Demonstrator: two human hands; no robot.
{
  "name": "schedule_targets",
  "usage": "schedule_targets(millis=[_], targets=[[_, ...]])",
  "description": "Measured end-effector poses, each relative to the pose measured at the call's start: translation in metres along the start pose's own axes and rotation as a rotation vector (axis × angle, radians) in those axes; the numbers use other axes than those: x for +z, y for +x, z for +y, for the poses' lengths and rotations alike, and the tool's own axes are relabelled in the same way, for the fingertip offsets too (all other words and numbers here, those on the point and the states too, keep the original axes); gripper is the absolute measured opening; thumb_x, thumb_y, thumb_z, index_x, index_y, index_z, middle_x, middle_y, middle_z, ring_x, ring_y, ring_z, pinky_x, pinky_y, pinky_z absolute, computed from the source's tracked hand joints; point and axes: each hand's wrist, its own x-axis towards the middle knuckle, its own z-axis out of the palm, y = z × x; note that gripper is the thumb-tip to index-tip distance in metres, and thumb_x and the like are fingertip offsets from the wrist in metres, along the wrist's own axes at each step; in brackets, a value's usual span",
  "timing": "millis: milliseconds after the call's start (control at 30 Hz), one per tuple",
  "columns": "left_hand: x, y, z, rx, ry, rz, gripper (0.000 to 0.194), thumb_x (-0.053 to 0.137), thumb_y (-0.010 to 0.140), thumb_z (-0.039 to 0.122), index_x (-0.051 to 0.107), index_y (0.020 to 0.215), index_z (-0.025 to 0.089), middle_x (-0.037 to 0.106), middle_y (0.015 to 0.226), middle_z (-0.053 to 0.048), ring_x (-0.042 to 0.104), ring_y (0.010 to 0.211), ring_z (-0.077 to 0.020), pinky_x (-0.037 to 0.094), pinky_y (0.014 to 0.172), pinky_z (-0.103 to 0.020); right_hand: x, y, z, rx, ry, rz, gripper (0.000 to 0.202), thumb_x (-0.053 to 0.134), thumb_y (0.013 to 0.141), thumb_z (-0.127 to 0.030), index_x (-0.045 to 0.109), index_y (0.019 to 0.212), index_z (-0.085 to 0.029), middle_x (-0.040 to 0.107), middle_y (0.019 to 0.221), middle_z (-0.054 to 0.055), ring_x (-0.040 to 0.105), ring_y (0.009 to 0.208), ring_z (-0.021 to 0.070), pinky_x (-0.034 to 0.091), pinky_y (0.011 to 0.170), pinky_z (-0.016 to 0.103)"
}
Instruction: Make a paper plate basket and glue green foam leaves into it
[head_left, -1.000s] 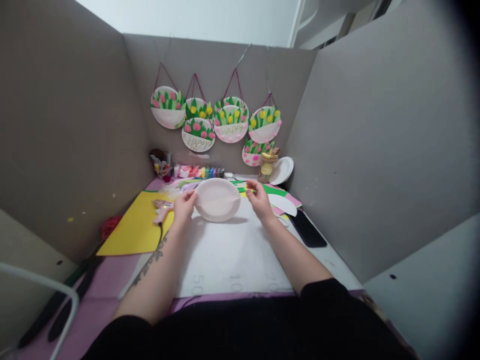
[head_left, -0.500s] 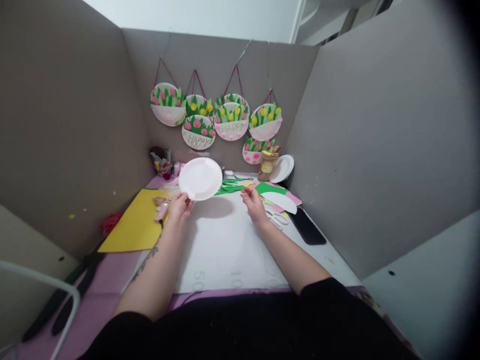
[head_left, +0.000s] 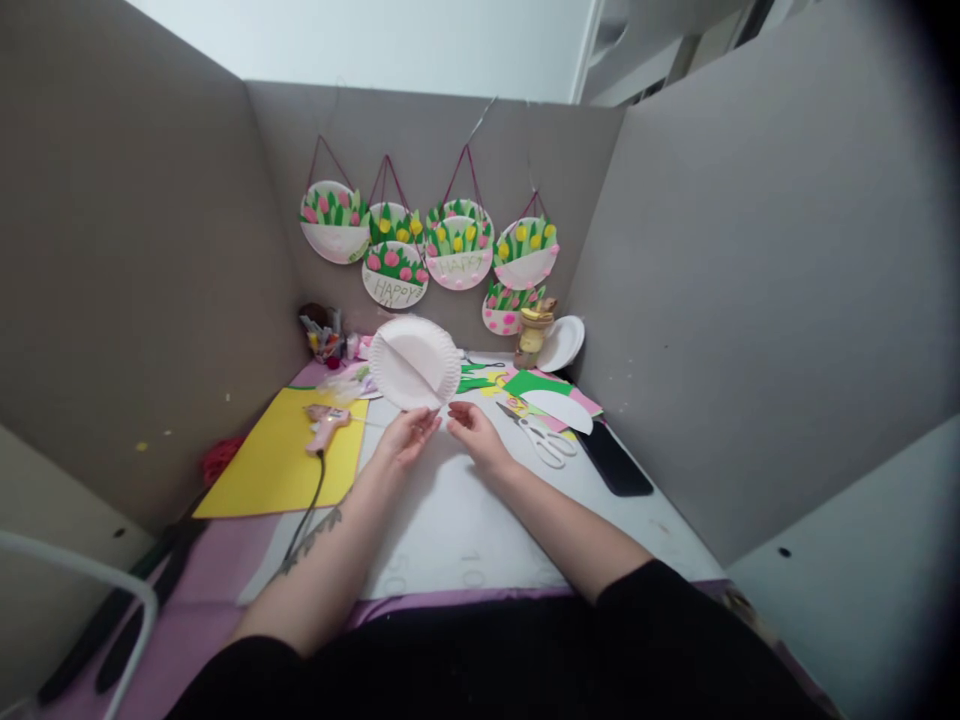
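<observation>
A white paper plate [head_left: 411, 355] with a fluted rim is held up over the table, and a straight diagonal edge runs across it, like a half plate laid on a whole one. My left hand [head_left: 409, 437] pinches its lower rim. Close beside it, my right hand [head_left: 474, 432] has its fingers curled at the same rim, at the lower right. Right of my hands, white-handled scissors [head_left: 541, 440] lie on the table, next to a cut white plate piece [head_left: 559, 410].
A pink glue gun [head_left: 327, 428] rests on yellow sheets [head_left: 262, 460] at left. A black phone [head_left: 613, 458] lies at right. Green paper [head_left: 536, 383], a jar [head_left: 531, 338] and spare plates [head_left: 564, 343] are behind. Finished flower plates [head_left: 459, 255] hang on the grey back panel.
The plate has turned, now showing its fluted rim and diagonal edge. My right hand has moved left to the plate's lower rim; my left hand has shifted right and nearer to me.
</observation>
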Motion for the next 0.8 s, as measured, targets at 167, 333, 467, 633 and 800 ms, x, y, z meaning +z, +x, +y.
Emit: schedule_targets(millis=[167,333,467,633,800], targets=[[0.012,-0.013,-0.040,0.001,0.115,-0.163,0.019,0.071,0.065,0.007,0.065,0.081,0.015,0.068,0.078,-0.003,0.061,0.066,-0.0102,0.051,0.063,-0.021,0.016,-0.006,-0.006,0.077,0.219,0.129,0.031,0.067,0.067,-0.040,0.062,0.089,-0.019,0.069,0.084,0.003,0.063,0.081,0.0192,0.048,0.076,0.032],[0.013,-0.020,-0.036,0.137,0.369,-0.135,0.033,0.081,0.057,0.025,0.066,0.085,0.015,0.069,0.087,-0.007,0.061,0.076,-0.0144,0.046,0.065,-0.024,-0.002,0.001,-0.007,0.189,0.250,0.274,0.027,0.073,0.059,-0.039,0.062,0.071,-0.018,0.066,0.068,0.001,0.060,0.069,0.0163,0.046,0.067,0.029],[0.014,-0.026,-0.003,0.599,0.435,-0.260,0.046,0.077,0.062,0.037,0.061,0.100,0.017,0.066,0.102,-0.008,0.060,0.095,-0.0192,0.044,0.083,-0.030,-0.021,0.006,-0.013,0.216,0.276,0.240,0.027,0.075,0.056,-0.038,0.064,0.070,-0.018,0.066,0.069,0.001,0.057,0.068,0.0139,0.044,0.064,0.026],[0.016,-0.040,0.017,0.881,0.515,-0.234,0.042,0.075,0.066,0.036,0.060,0.102,0.020,0.061,0.106,-0.008,0.056,0.103,-0.0207,0.042,0.088,-0.030,-0.030,0.006,-0.017,0.214,0.280,0.225,0.025,0.076,0.055,-0.035,0.066,0.070,-0.018,0.067,0.076,0.002,0.058,0.076,0.0155,0.047,0.072,0.030],[0.020,-0.055,0.013,0.912,0.604,-0.263,0.033,0.072,0.068,0.035,0.064,0.096,0.020,0.063,0.096,-0.007,0.057,0.095,-0.0226,0.044,0.087,-0.033,-0.027,0.002,-0.012,0.194,0.239,0.202,0.024,0.075,0.057,-0.034,0.067,0.074,-0.018,0.067,0.078,0.002,0.059,0.079,0.0173,0.049,0.073,0.032]])
